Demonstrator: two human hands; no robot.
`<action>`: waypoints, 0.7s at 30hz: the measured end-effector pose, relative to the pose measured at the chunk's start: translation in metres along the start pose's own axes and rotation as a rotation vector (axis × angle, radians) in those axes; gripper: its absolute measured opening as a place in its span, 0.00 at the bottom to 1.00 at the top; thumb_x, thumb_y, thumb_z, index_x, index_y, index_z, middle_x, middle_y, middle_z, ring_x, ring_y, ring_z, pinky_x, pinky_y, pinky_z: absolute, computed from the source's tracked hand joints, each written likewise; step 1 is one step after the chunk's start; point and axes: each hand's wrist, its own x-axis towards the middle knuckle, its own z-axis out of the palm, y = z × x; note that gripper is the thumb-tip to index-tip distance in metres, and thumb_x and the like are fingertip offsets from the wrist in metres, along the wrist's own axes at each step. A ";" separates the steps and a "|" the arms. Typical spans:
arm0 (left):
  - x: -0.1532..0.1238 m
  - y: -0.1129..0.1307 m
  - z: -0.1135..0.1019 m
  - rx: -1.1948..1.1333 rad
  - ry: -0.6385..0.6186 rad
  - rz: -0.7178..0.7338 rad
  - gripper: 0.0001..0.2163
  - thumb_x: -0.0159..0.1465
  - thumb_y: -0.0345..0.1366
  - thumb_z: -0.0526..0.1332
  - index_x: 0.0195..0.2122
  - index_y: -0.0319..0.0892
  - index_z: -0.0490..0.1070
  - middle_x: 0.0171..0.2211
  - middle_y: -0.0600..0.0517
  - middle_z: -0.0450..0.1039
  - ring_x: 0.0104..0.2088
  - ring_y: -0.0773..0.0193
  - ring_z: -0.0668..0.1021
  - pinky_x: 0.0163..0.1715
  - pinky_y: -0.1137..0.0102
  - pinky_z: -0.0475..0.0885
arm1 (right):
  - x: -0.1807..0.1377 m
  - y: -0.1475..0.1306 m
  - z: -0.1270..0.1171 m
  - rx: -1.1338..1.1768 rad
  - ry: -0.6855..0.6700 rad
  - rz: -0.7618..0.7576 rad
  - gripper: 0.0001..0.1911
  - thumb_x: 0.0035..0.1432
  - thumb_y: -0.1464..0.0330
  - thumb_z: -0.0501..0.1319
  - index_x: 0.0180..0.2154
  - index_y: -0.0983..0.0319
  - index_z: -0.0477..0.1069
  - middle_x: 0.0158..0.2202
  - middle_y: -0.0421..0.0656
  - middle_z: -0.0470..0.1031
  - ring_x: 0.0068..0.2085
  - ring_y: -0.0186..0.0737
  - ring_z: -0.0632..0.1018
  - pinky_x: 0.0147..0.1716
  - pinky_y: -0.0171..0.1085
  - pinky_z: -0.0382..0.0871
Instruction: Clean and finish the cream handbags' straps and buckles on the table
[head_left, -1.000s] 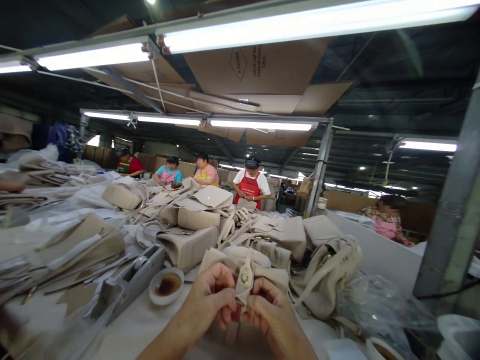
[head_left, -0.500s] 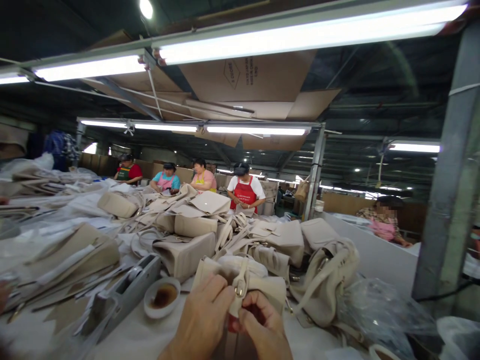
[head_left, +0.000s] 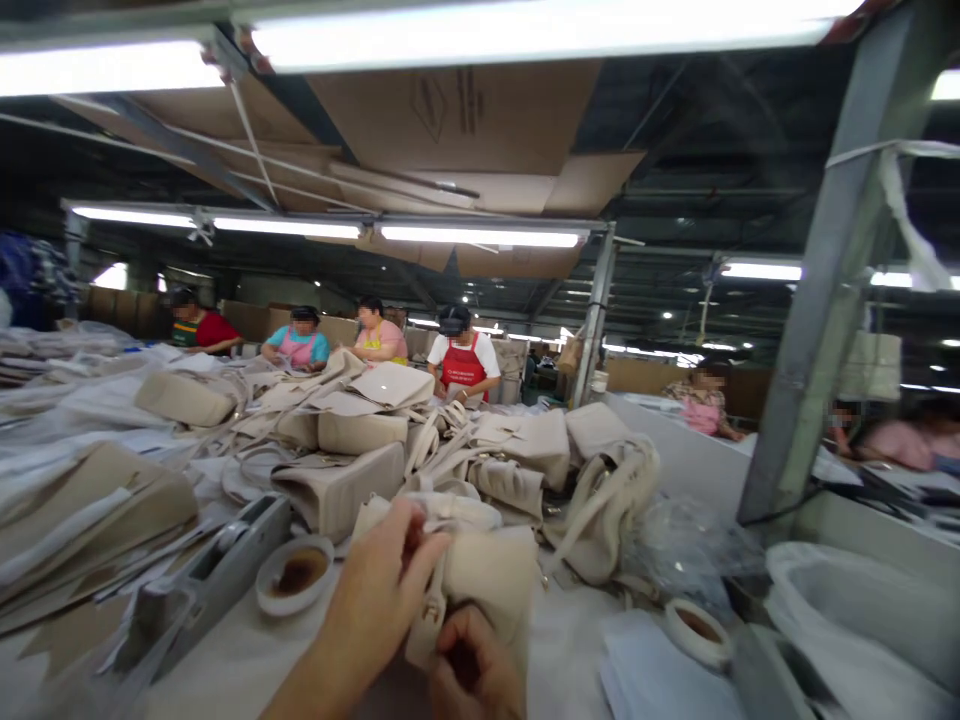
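A beige handbag [head_left: 491, 575] lies before me, with a strap [head_left: 424, 632] and a small gold-coloured buckle at its front. My right hand [head_left: 480, 665] is closed at the lower end of the strap, thumb and fingers pinching it just below the buckle. Higher up, my left hand [head_left: 379, 580] is at the bag's left upper side, its fingers curled and its thumb reaching to the top of the strap. What sits between the left fingers is hidden. Left of my forearm stands a white bowl [head_left: 294, 577] with brown liquid.
A grey tape-dispenser-like device [head_left: 217, 570] stands left of the bowl. Beige bags [head_left: 341, 490] are heaped beyond my hands. At right are a second small bowl [head_left: 697, 632], a plastic-lined bin [head_left: 847, 620] and a metal post [head_left: 817, 300]. Several co-workers [head_left: 463, 365] work across the table.
My view has turned right. My left hand has moved up from the buckle, while my right hand stays low at the strap. The strap now hangs tilted.
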 end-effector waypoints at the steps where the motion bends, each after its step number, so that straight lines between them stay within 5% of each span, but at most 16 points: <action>1: -0.005 -0.002 0.000 -0.016 -0.060 -0.012 0.10 0.62 0.43 0.59 0.27 0.45 0.66 0.23 0.54 0.71 0.27 0.59 0.73 0.29 0.68 0.63 | -0.004 -0.005 -0.001 0.001 0.021 0.004 0.06 0.39 0.72 0.59 0.22 0.57 0.62 0.19 0.34 0.62 0.23 0.34 0.61 0.23 0.35 0.52; 6: -0.002 -0.011 0.016 -0.452 -0.214 -0.256 0.11 0.57 0.42 0.62 0.23 0.43 0.65 0.20 0.55 0.69 0.23 0.65 0.70 0.24 0.72 0.64 | -0.011 -0.025 0.011 -0.032 0.039 0.026 0.05 0.40 0.73 0.57 0.22 0.57 0.62 0.20 0.33 0.61 0.23 0.33 0.61 0.24 0.34 0.53; 11: 0.022 -0.012 0.036 -0.907 -0.162 -0.407 0.15 0.52 0.45 0.68 0.33 0.40 0.70 0.16 0.64 0.55 0.15 0.76 0.54 0.14 0.80 0.48 | -0.012 -0.033 -0.005 -0.096 0.017 0.037 0.04 0.43 0.72 0.56 0.25 0.58 0.67 0.22 0.35 0.64 0.25 0.33 0.64 0.25 0.33 0.56; 14: 0.030 -0.017 0.042 -0.931 -0.114 -0.367 0.16 0.54 0.46 0.68 0.36 0.38 0.71 0.15 0.66 0.51 0.15 0.77 0.51 0.13 0.81 0.46 | -0.017 -0.033 -0.054 -0.182 -0.068 0.127 0.06 0.51 0.68 0.57 0.31 0.59 0.73 0.25 0.37 0.70 0.27 0.35 0.71 0.26 0.33 0.62; 21: 0.042 -0.033 0.050 -0.936 -0.138 -0.376 0.19 0.55 0.47 0.68 0.40 0.36 0.74 0.14 0.66 0.49 0.15 0.77 0.49 0.12 0.80 0.46 | -0.039 -0.013 -0.225 -0.789 0.216 0.161 0.14 0.54 0.59 0.59 0.33 0.58 0.79 0.29 0.45 0.81 0.33 0.48 0.79 0.36 0.44 0.70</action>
